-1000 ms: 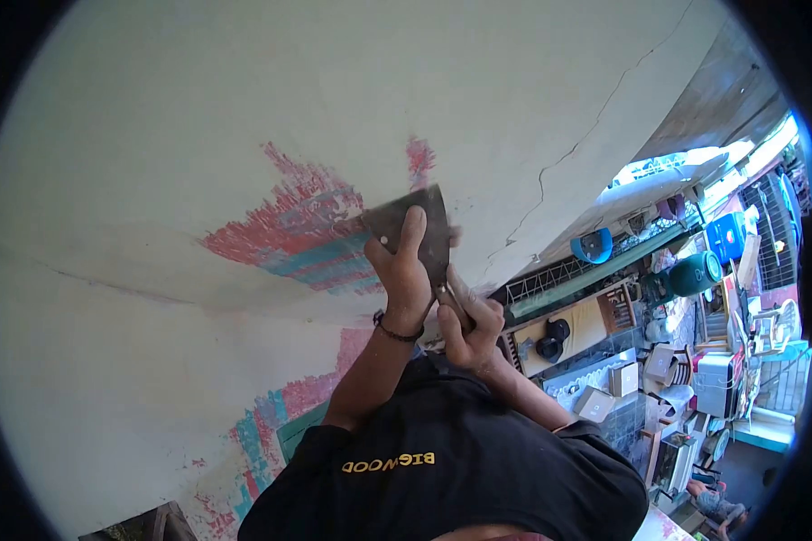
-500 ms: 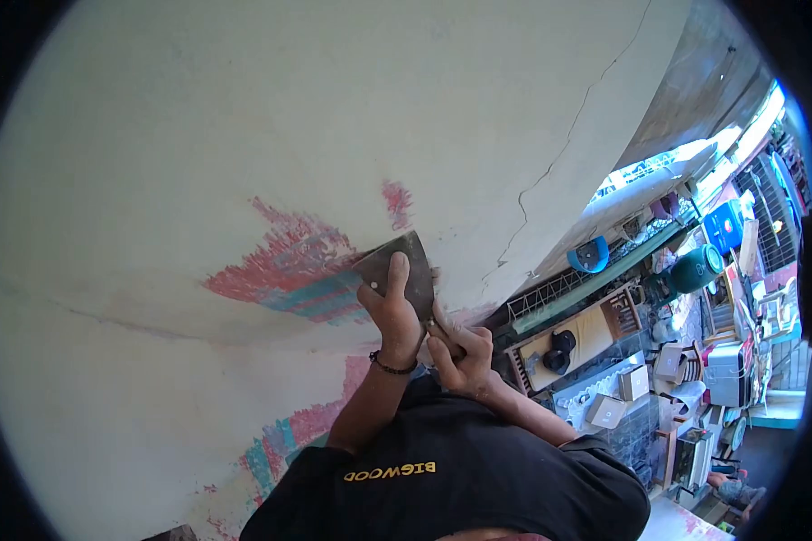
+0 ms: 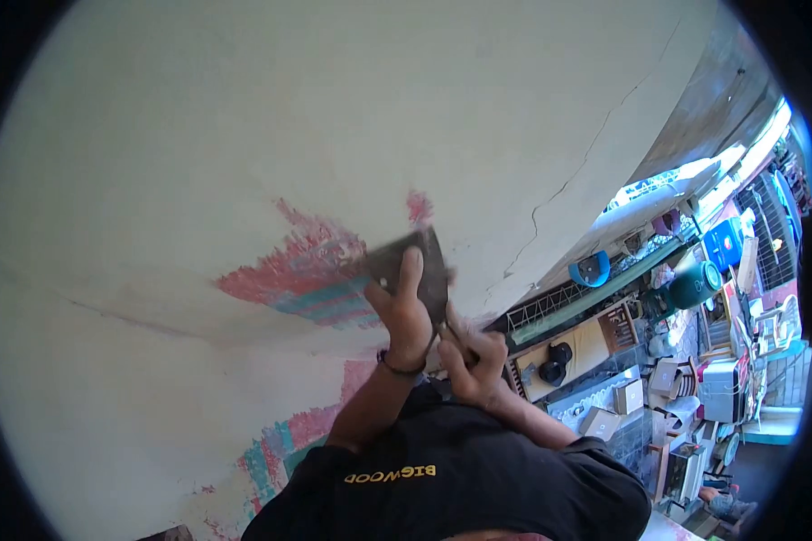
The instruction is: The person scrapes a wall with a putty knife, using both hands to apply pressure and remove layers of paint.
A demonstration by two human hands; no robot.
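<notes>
A dark, flat scraper blade rests against or very close to the pale wall, at the right end of a rough red and blue paint patch. My left hand, with a dark bracelet at the wrist, lies over the blade, one finger stretched along its face and the thumb out to the side. Its other fingers are hidden. Close beside it, my right hand is closed at the blade's lower end, where the handle seems to be; the fingers cover most of it.
A long crack runs down the wall. More pink and blue paint shows lower left. To the right are a wooden bench with a black cap, cardboard boxes, a green barrel and a blue container.
The whole view has shifted slightly, so the wall marks and both hands appear a little farther right. Both hands keep much the same hold on the scraper.
</notes>
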